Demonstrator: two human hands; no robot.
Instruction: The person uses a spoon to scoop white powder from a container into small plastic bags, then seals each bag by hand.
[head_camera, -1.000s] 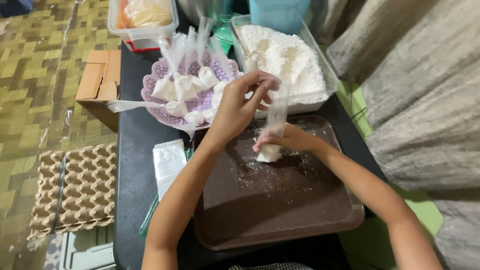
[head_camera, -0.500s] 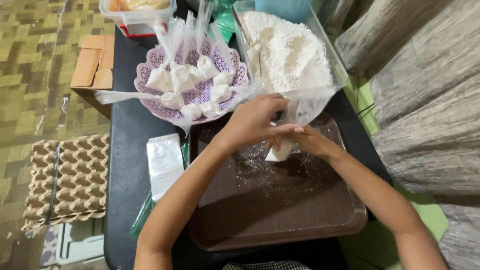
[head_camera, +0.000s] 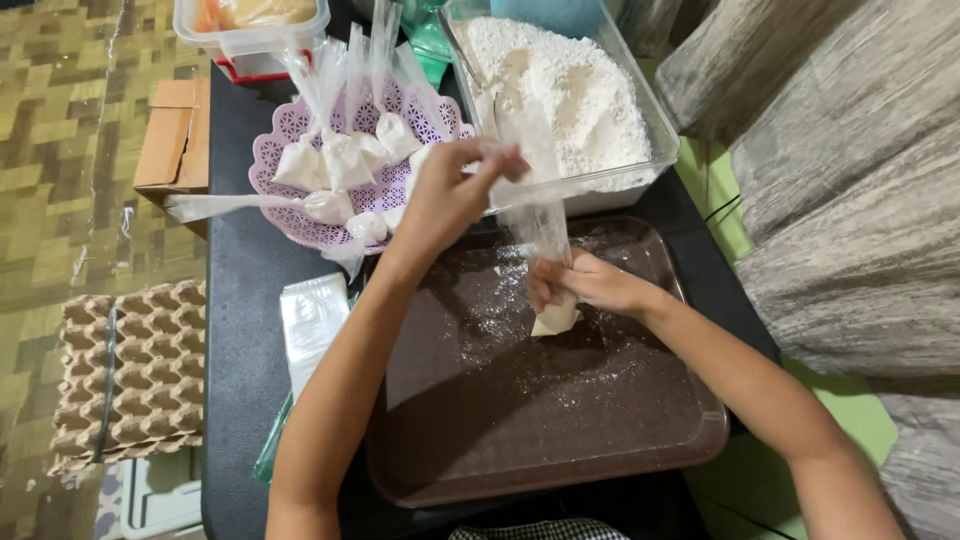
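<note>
One brown tray (head_camera: 560, 440), nearest me. My right hand (head_camera: 590, 285) clenches one filled bag (head_camera: 556, 318) low over it; my left hand (head_camera: 455, 190) pinches the bag's top. One lilac basket (head_camera: 275, 150): about seven bags. One powder tub (head_camera: 640, 175) farthest.
</note>
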